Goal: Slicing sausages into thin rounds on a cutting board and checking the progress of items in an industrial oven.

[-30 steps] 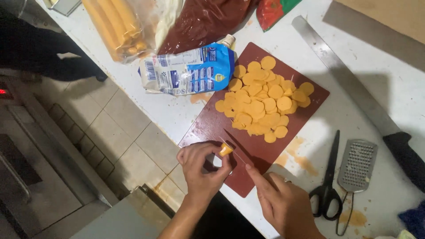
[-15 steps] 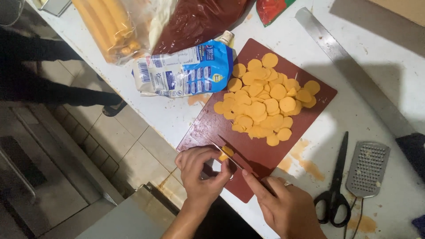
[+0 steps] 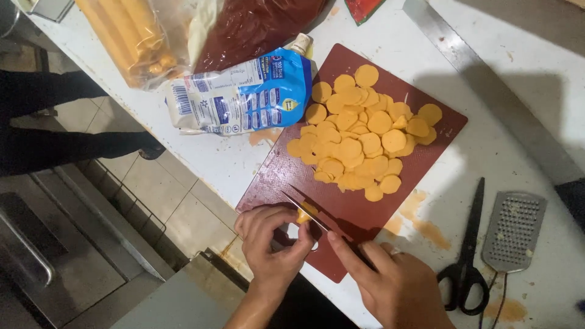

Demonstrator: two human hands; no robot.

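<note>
Below, left hand point(image 3: 271, 240) curled, pinching an orange stub point(image 3: 304, 214); right hand point(image 3: 396, 286) clenched around a knife point(image 3: 311, 213).

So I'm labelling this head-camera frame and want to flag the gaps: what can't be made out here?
- Orange food piece: mostly covered by the left hand; its length is hidden.
- Thin kitchen knife: its handle is inside the right hand.
- Bag of yellow-orange sticks: cut off by the top edge.
- Long metal blade: its right end leaves the frame.
</note>
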